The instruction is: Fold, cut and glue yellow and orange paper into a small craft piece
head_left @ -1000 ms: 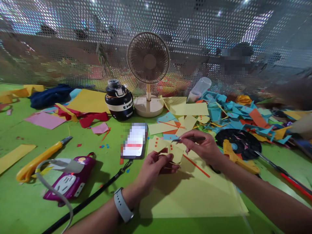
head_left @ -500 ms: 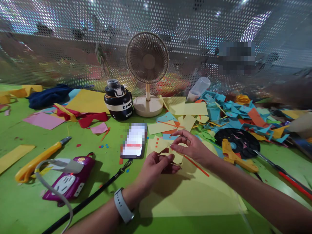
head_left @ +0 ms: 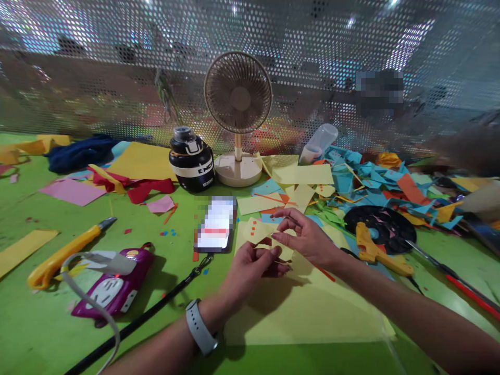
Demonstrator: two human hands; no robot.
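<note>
My left hand (head_left: 252, 268), with a pale watch strap (head_left: 200, 327) on its wrist, is closed around a small piece of pale yellow paper (head_left: 284, 253). Its thumb presses the paper from above. My right hand (head_left: 307, 238) hovers against the paper's upper edge, thumb and fingertips bent together in a pinch. Whatever lies between those fingertips is too small to make out. Both hands are over a large pale yellow sheet (head_left: 308, 320). Beyond my left fingers, small orange-red squares (head_left: 253, 228) sit on pale yellow paper.
A phone (head_left: 214, 224), bottle (head_left: 191, 164) and fan (head_left: 238, 99) stand ahead. On the left are a yellow-handled cutter (head_left: 66, 255) and purple power strip (head_left: 117, 286) with a cable. To the right lie a yellow glue gun (head_left: 380, 252), black disc (head_left: 394, 224) and paper scraps (head_left: 367, 172).
The view has shifted slightly. My left hand keeps its hold on the paper, and my right hand stays pinched close to it with almost no movement.
</note>
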